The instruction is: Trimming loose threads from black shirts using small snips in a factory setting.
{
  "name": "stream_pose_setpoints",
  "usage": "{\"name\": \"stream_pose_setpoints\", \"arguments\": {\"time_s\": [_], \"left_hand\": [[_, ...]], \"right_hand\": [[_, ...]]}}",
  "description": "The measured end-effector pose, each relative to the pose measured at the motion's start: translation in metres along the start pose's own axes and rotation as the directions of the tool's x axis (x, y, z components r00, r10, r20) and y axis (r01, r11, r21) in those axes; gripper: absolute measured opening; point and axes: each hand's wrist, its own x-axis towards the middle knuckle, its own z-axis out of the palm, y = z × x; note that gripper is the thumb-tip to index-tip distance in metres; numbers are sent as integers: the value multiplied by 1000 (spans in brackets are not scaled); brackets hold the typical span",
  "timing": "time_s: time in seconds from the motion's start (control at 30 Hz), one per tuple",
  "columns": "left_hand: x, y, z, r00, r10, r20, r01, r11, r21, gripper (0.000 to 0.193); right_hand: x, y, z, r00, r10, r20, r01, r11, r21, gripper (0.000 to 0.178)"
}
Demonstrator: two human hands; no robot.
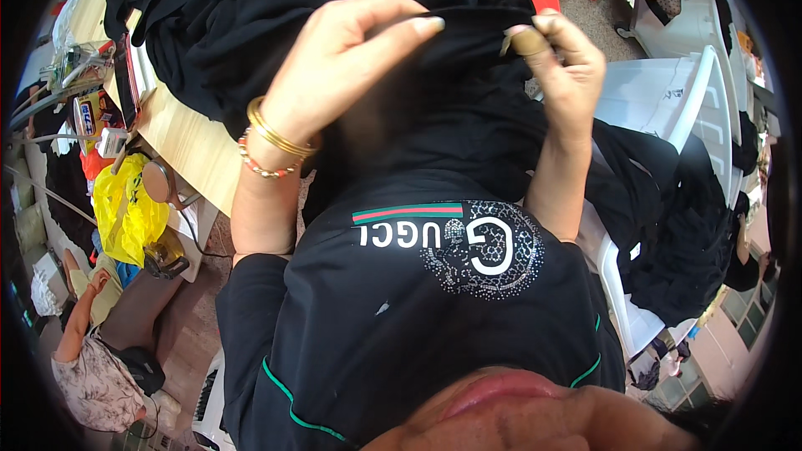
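A black piece of cloth (480, 18) is stretched between my two hands, its edge running almost level. My left hand (330, 63) pinches one end of that edge between thumb and fingers. At the other end, my right hand (570, 71) grips the cloth, and a tan cover (526, 40) wraps its thumb. More black fabric (200, 8) lies bunched on the table beyond my hands and hangs down toward my lap. Gold bangles and a beaded bracelet (263, 171) circle my left wrist.
The pale wooden table (196, 138) extends to the left. Beside it hangs a yellow plastic bag (125, 209), near small boxes and cables. A white plastic chair (660, 100) stands on the right, with black cloth (677, 259) piled by it. Another person (100, 376) sits at lower left.
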Motion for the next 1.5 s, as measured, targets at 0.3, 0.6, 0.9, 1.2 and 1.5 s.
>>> {"name": "stream_pose_setpoints", "arguments": {"time_s": [0.3, 0.6, 0.9, 1.2, 1.5], "left_hand": [[-7, -22, -3, 995, -3, -102, -52, 844, -534, 23], [-10, -19, 2, 994, -5, -105, -45, 882, -469, 24], [-8, -18, 2, 995, 22, -94, -58, 914, -403, 23], [-11, -4, 0, 998, 50, -25, -55, 924, -378, 19], [-20, 3, -37, 999, -24, -31, 15, 965, -262, 21]], "right_hand": [[10, -18, 19, 968, -221, 121, 247, 929, -277, 36], [11, -14, 38, 924, -318, 212, 371, 879, -301, 39], [14, -6, 37, 941, -254, 222, 318, 888, -332, 36], [18, -16, 33, 913, 32, 407, 36, 987, -159, 26], [27, -12, 7, 997, -58, 44, 59, 998, -28, 20]]}}
